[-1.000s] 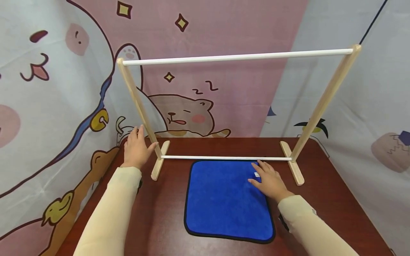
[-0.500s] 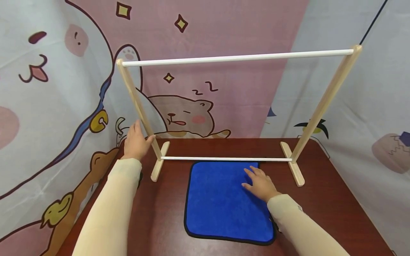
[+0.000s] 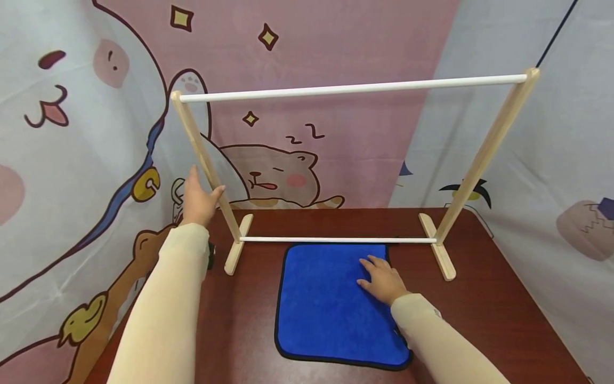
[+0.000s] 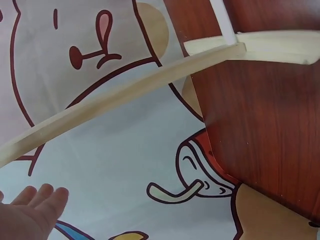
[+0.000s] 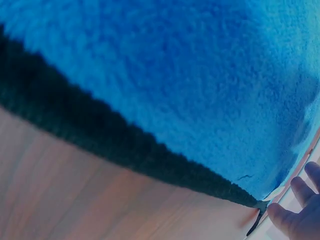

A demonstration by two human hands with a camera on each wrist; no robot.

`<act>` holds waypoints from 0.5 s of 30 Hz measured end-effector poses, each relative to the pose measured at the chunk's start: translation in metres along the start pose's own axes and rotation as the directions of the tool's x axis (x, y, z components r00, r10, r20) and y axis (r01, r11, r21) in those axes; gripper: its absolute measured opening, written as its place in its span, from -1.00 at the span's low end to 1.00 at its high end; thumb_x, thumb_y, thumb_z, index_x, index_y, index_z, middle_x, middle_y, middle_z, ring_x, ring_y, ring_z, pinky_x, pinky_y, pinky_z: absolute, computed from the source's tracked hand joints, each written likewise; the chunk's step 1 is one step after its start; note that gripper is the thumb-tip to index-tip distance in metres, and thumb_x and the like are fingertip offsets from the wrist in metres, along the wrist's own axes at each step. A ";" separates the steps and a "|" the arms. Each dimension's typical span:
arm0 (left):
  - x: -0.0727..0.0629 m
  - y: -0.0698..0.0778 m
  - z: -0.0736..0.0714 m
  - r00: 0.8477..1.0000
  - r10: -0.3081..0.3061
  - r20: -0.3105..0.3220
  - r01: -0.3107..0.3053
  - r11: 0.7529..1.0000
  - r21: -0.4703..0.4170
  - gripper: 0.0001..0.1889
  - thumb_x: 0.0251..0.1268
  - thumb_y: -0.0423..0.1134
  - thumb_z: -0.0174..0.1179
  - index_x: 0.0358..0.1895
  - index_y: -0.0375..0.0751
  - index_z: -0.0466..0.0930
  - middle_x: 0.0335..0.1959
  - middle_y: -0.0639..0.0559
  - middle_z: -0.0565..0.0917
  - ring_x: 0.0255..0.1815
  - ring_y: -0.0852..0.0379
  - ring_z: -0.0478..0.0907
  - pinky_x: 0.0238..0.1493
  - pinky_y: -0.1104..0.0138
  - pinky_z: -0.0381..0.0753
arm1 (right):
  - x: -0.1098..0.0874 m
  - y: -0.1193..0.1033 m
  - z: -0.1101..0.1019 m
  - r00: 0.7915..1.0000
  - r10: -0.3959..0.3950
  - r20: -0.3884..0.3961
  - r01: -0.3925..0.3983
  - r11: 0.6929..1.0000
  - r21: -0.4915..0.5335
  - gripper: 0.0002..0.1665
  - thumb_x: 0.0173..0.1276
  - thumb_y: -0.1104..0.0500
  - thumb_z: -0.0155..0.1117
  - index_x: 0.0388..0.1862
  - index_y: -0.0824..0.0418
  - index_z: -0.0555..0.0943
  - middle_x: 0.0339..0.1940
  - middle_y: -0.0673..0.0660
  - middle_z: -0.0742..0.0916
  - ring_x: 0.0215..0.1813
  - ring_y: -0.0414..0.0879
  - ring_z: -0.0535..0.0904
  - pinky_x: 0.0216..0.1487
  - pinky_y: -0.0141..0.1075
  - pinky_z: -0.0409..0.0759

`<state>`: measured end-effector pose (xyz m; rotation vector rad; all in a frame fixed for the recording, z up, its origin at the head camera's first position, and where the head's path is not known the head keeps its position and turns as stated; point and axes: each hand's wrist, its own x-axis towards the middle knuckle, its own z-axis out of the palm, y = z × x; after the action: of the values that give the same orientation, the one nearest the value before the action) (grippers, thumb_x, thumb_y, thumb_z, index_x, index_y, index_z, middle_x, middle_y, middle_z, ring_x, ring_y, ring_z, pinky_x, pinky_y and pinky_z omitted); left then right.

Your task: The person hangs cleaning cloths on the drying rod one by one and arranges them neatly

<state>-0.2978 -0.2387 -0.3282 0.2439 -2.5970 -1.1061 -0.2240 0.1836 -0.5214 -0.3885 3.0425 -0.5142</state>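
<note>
A wooden rack with a white top rod [image 3: 355, 89] stands at the back of the table. Beside its left post [image 3: 200, 152] is my left hand [image 3: 198, 200], fingers extended upward and thumb overlapping the post in the head view. From the left wrist, that hand [image 4: 35, 215] shows a gap between it and the post [image 4: 125, 95]. A blue towel with black edging [image 3: 321, 304] lies flat in front of the rack. My right hand [image 3: 384, 280] is over the towel's right side, its fingers spread and holding nothing. The right wrist view has the towel [image 5: 175, 75] up close.
The rack's lower white bar [image 3: 336, 240] runs just behind the towel, between two wooden feet [image 3: 443, 261]. Dark red-brown tabletop [image 3: 489, 309] surrounds it. A cartoon-printed cloth backdrop [image 3: 364, 154] encloses the table at the back and sides.
My left hand has risen along the left post. The right hand has shifted left and nearer over the towel. Rack and towel stay where they were.
</note>
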 end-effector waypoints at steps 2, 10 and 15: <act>0.001 0.001 0.000 1.000 -0.008 -0.008 0.007 0.999 -0.046 -0.09 0.40 -0.10 0.15 0.57 -0.09 -0.33 0.50 -0.33 -0.01 0.50 -0.24 0.01 0.39 -0.08 0.16 | 0.001 0.000 0.002 1.000 0.003 -0.002 -0.003 1.000 0.000 -0.30 0.30 0.00 0.32 0.34 0.27 0.42 0.34 0.38 0.43 0.38 0.33 0.27 0.23 0.30 0.28; 0.007 0.014 0.004 0.991 -0.112 -0.071 0.084 0.944 -0.320 -0.18 0.41 -0.13 0.13 0.57 0.07 -0.20 0.48 -0.12 0.17 0.44 -0.05 0.18 0.29 0.07 0.38 | 0.002 -0.005 0.006 1.000 0.016 -0.011 -0.017 1.000 -0.009 -0.38 0.28 0.06 0.33 0.29 0.24 0.48 0.27 0.36 0.50 0.33 0.33 0.35 0.23 0.23 0.34; 0.008 0.021 0.006 0.989 -0.112 -0.101 0.068 0.930 -0.360 -0.28 0.44 -0.20 0.08 0.56 0.10 -0.07 0.41 -0.12 0.27 0.38 -0.05 0.29 0.26 0.11 0.43 | 0.002 -0.008 0.005 1.000 0.000 -0.018 -0.001 0.999 -0.045 -0.45 0.28 0.07 0.34 0.23 0.21 0.55 0.19 0.33 0.55 0.28 0.28 0.40 0.19 0.17 0.41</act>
<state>-0.3080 -0.2220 -0.3152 0.3360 -2.2475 -1.5188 -0.2240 0.1741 -0.5240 -0.3865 3.0759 -0.4529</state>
